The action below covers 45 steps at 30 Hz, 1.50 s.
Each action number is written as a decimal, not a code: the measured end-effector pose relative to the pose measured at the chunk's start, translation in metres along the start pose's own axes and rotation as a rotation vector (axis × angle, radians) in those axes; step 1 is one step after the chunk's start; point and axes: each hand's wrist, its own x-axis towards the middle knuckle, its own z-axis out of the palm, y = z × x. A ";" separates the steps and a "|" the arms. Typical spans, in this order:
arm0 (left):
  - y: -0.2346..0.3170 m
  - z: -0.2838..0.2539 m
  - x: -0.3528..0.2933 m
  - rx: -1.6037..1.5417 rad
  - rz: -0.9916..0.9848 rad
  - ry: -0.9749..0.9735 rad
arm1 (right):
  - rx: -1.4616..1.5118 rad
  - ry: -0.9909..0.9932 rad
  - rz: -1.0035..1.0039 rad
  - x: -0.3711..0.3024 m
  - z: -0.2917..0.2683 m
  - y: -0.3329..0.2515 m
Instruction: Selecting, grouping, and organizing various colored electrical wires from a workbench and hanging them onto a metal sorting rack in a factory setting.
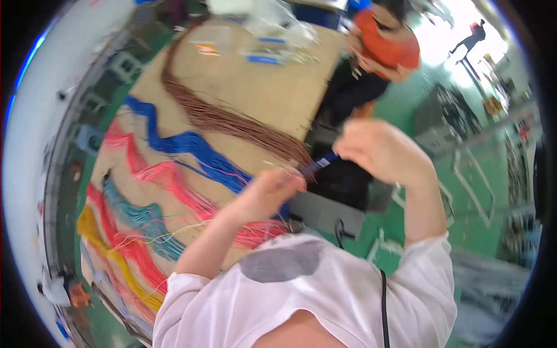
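Note:
My right hand [380,152], raised over the right edge of the table, has its fingers pinched on one end of a slim dark blue stick-like thing [321,165] with a pale mark. Blur hides whether it is a pen or a strip. My left hand [270,193] is closed at its other end, with thin pale ends showing by the fingertips. Brown wires [243,129] run in a long bundle just beyond my left hand. Beneath my left forearm lie blue wires [194,148] and pink wires [168,177].
Teal wires [136,211], red wires [125,246] and yellow wires [96,232] lie further left on the tan table [278,87]. Clear plastic bags [278,29] sit at the far end. A person in orange [386,43] is at the far right side. A grey box [328,214] stands close by me.

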 end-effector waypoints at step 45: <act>0.019 -0.004 -0.044 -0.224 -0.095 0.191 | 0.911 0.312 -0.205 0.061 0.096 -0.075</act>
